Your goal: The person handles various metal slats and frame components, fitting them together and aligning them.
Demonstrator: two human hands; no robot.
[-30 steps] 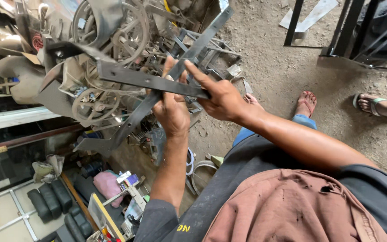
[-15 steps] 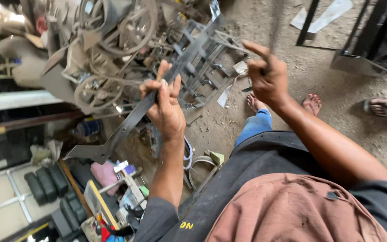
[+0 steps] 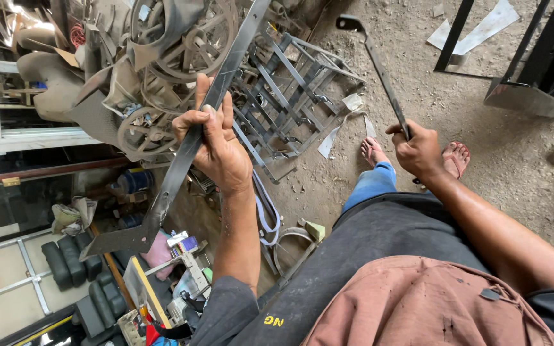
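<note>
Two metal bars in play here, one per hand. Left hand (image 3: 216, 144) is wrapped tight around a long flat steel strip (image 3: 181, 157), fingers curled over the front face and thumb tucked behind it, gripping roughly at the middle. That strip runs on a steep slant from the top of the view down to the lower left, where it flares into a wider flat plate end. Right hand (image 3: 418, 150) is closed in a fist on the lower end of a thinner dark bar (image 3: 379, 70), which points up and away to the left and ends in a small bent hook-like tip over the dirt floor (image 3: 514, 166). Both bars are held well apart, not touching each other. Behind the left hand there's a heap of scrap (image 3: 161, 70) with pulley wheels and belts, and just beside it a welded metal rack (image 3: 296, 90) lying on the ground. Bare toes in sandals (image 3: 450, 157) show below the right hand. Lower left is a cluttered shelf (image 3: 168, 275) with bottles and small boxes, too jumbled to tell what's what.
</note>
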